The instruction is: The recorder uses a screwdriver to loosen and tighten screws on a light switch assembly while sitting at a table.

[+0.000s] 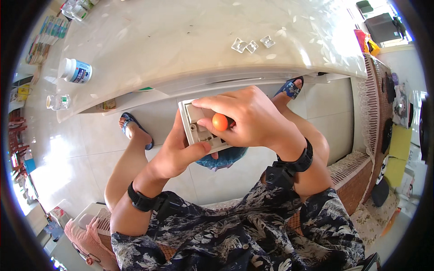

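Observation:
My left hand (176, 151) is closed around the edge of a white square plastic wall switch panel (195, 121), with its thumb along the near edge. Recesses and small fittings show on the panel's upper face. My right hand (246, 113) grips a screwdriver (220, 122), whose rounded orange handle end points up; its shaft and tip are hidden. The right index finger reaches over the panel's far left corner, and the thumb lies beside the orange handle. Below the panel is a blue bag-lined bin (221, 159), partly covered by my hands.
On the cream table (181, 49) lie several small white plastic pieces (252, 46). A white bottle with a blue label (76, 71) and a smaller white bottle (58, 102) are at the left. The table's front edge runs just beyond my hands. A woven seat (348, 176) is at the right.

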{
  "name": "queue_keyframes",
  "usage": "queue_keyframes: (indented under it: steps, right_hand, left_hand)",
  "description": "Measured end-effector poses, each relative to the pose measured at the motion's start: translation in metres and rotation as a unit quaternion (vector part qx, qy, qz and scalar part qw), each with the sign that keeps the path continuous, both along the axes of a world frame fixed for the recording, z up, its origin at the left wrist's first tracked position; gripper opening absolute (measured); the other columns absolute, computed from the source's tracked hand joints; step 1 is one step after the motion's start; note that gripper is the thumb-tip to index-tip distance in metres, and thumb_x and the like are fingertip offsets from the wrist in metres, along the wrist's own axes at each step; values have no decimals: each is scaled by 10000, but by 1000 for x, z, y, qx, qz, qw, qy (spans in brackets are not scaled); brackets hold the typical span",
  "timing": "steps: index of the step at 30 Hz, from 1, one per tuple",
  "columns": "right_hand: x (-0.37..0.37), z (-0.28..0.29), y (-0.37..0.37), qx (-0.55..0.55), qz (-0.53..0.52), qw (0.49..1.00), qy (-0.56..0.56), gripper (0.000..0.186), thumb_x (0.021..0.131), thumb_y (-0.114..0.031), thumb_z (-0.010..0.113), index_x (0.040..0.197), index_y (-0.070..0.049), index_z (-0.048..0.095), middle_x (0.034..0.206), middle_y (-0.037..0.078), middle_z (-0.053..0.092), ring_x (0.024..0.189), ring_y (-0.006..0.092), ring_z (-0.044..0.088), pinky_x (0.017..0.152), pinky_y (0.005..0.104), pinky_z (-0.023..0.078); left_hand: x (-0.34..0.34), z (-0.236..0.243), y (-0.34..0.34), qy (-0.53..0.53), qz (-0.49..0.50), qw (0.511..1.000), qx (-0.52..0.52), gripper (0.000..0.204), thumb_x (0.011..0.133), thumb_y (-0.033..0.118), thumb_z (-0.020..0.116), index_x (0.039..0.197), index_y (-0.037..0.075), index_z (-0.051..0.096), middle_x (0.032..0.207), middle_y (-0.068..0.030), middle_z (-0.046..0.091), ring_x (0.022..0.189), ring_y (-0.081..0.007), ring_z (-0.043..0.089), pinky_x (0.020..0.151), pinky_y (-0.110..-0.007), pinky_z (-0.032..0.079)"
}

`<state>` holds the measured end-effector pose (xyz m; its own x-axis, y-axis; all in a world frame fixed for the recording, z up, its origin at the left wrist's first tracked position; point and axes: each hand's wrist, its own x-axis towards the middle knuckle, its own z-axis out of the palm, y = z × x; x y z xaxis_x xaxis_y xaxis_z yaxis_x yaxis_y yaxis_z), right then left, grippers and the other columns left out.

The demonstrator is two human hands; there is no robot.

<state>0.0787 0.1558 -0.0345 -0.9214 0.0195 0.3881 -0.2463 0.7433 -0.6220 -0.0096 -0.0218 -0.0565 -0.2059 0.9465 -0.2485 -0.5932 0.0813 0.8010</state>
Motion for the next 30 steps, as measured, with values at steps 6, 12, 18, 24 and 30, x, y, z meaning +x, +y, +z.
queue_keyframes:
  steps: [6, 12, 18, 24, 30]
  right_hand:
    - [13, 26, 9, -340, -48, 926, 159, 240, 894, -278, 623, 974, -54, 589, 672, 102, 606, 490, 193, 534, 456, 340, 410]
    - [31, 61, 33, -547, 149, 805, 175, 411, 970, -497, 366, 829, -118, 439, 614, -6, 430, 489, 114, 354, 458, 268, 290]
    - [29, 55, 28, -586, 142, 772, 200, 418, 981, -495, 319, 793, -137, 423, 568, -14, 415, 436, 111, 348, 422, 273, 267]
    - [27, 51, 28, -604, 170, 757, 182, 420, 982, -493, 315, 793, -135, 425, 574, -13, 417, 447, 111, 358, 427, 270, 263]
    - [33, 63, 22, -557, 157, 792, 193, 400, 979, -478, 370, 799, -126, 429, 582, -7, 424, 453, 115, 365, 430, 268, 303]
  left_hand:
    - [4, 2, 7, -12, 46, 998, -33, 608, 868, -13, 504, 1375, 57, 175, 1170, -130, 509, 968, -187, 579, 766, -335, 523]
    - [10, -10, 10, 130, 108, 983, -70, 423, 956, 54, 440, 1337, 6, 263, 1184, -123, 520, 998, -176, 556, 864, -310, 468]
    - [11, -1, 12, 400, 31, 916, -1, 399, 916, 70, 461, 1283, -54, 366, 1152, -134, 514, 1055, -178, 488, 949, -307, 375]
    - [7, -5, 7, 453, 16, 891, 33, 407, 910, 65, 472, 1284, -64, 377, 1162, -148, 517, 1060, -200, 502, 943, -315, 382]
    - [19, 1, 15, 27, 118, 992, -24, 469, 959, 285, 410, 1317, -16, 378, 1186, -159, 538, 1016, -244, 589, 903, -373, 470]
